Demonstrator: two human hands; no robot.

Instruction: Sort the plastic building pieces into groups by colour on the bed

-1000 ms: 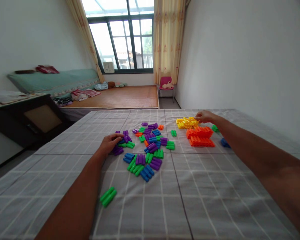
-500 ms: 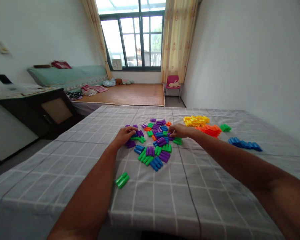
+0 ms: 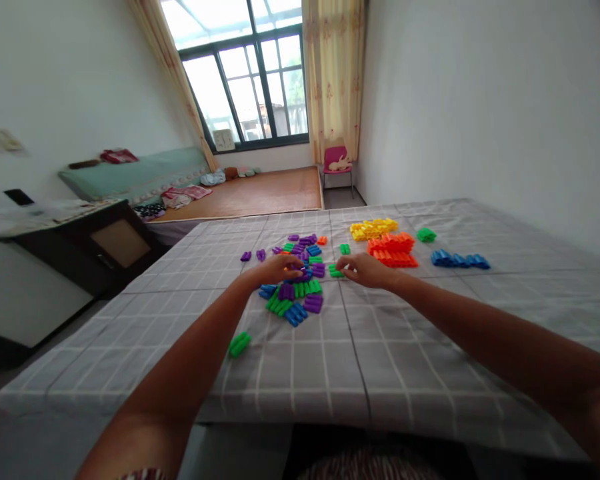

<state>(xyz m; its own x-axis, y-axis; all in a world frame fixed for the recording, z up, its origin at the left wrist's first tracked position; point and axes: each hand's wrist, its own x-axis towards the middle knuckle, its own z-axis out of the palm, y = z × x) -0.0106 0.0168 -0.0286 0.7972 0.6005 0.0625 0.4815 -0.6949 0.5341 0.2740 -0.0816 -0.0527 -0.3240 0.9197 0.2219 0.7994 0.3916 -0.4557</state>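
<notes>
Purple, green and blue plastic pieces (image 3: 313,304) lie in a loose heap at the middle of the cloth-covered table. My left hand (image 3: 280,269) reaches over the heap's centre, fingers curled by purple and blue pieces; whether it grips one is too small to tell. Just right of the heap, my right hand (image 3: 355,268) has its thumb and fingers curved and apart, beside a green piece (image 3: 336,271). Another green piece (image 3: 345,249) lies a little beyond that hand. One green piece (image 3: 239,345) sits alone nearer the front edge.
Sorted groups lie on the right: yellow pieces (image 3: 373,229), stacked orange pieces (image 3: 391,250), a green group (image 3: 427,235) and a blue row (image 3: 460,259). Two purple pieces (image 3: 246,256) are left of the heap. Beyond the table (image 3: 155,347) are a bed (image 3: 265,190) and a pink chair (image 3: 336,160).
My left hand has moved right, from the heap's left side onto its middle. Green pieces now lie apart on the heap's right, near my right hand. The camera view has shifted and tilted.
</notes>
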